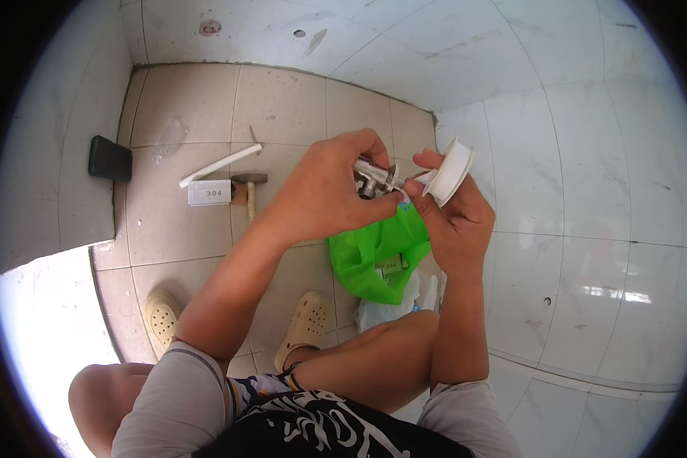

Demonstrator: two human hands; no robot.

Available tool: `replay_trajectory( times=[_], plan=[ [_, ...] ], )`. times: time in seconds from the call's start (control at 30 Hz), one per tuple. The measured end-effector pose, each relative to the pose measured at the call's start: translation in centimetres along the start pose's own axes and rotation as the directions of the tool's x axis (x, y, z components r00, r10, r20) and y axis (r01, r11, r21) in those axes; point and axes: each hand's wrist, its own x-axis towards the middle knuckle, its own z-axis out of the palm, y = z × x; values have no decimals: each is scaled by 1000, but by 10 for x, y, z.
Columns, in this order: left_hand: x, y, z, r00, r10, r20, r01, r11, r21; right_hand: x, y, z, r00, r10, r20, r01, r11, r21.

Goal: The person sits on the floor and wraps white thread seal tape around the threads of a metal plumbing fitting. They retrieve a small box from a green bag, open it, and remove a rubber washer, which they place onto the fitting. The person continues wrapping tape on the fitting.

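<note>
My left hand (324, 187) is closed around a shiny metal angle valve (371, 174), held in front of me above the floor. My right hand (462, 229) grips a white spool of thread seal tape (453, 169), its flat side tilted toward the right wall. Between the two hands, the right thumb and fingers meet the threaded end of the valve, where a bit of white tape shows. How far the tape goes round the thread is too small to tell. Directly below the hands, a green bag (366, 263) lies on the floor.
On the tiled floor at left lie a hammer (250, 200), a small white box (208, 194), a slim white rod (223, 165) and clear plastic (171, 140). A dark phone-like object (110, 159) sits on the left ledge. A whitish plastic bag (393, 305) touches the green bag. Tiled walls enclose the corner.
</note>
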Motion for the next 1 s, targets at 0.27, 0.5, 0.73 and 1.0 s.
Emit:
replay_trajectory(
  times=[0.27,0.5,0.73,1.0],
  plan=[
    [2,-2,-4,999,-21,42,24,997,-75,7,-7,2,989,147,17,-148,985,85],
    [2,1,-8,997,-23,78,25,999,-22,9,-4,1,985,166,38,-170,970,173],
    [4,-4,-4,996,-45,75,49,997,-57,11,-2,-3,952,291,100,-307,924,229],
    [4,3,-5,991,-69,114,84,988,-127,13,8,-13,918,336,210,-393,839,375]
  ],
)
